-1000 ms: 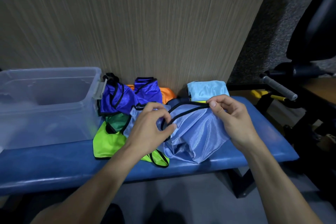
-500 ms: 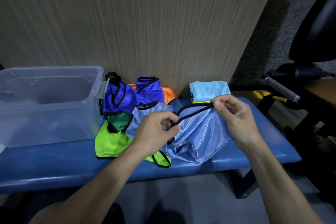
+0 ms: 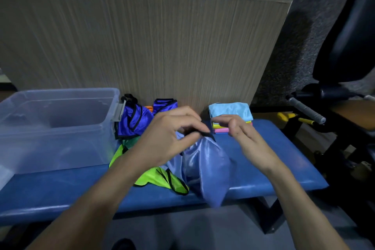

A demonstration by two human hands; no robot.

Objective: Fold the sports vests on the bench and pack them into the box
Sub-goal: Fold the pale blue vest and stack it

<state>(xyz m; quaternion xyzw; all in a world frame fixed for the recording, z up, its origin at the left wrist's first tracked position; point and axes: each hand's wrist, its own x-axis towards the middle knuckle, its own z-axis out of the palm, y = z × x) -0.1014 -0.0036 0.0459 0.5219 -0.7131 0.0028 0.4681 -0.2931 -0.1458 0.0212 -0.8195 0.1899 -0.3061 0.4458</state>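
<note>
A pale blue sports vest [image 3: 207, 168] with black trim hangs bunched over the front of the blue bench [image 3: 274, 160]. My left hand [image 3: 168, 138] pinches its black trim at the top and holds it up. My right hand [image 3: 243, 136] hovers just right of the trim with relaxed fingers and holds nothing that I can see. A heap of unfolded vests lies behind my left hand: a dark blue one [image 3: 134, 122], a lime green one [image 3: 156, 178] and a dark green one [image 3: 132, 142]. The clear plastic box [image 3: 60, 92] stands on the bench at the left.
A folded stack with a light blue vest on top [image 3: 231, 110] and yellow and pink layers [image 3: 220, 130] sits at the bench's back. A wooden panel [image 3: 162, 46] rises behind. Black gym equipment with a grey bar handle [image 3: 304, 110] stands at the right.
My left hand has gathered and lifted the pale blue vest, which now hangs bunched. My right hand has let go of the trim and moved slightly up and away.
</note>
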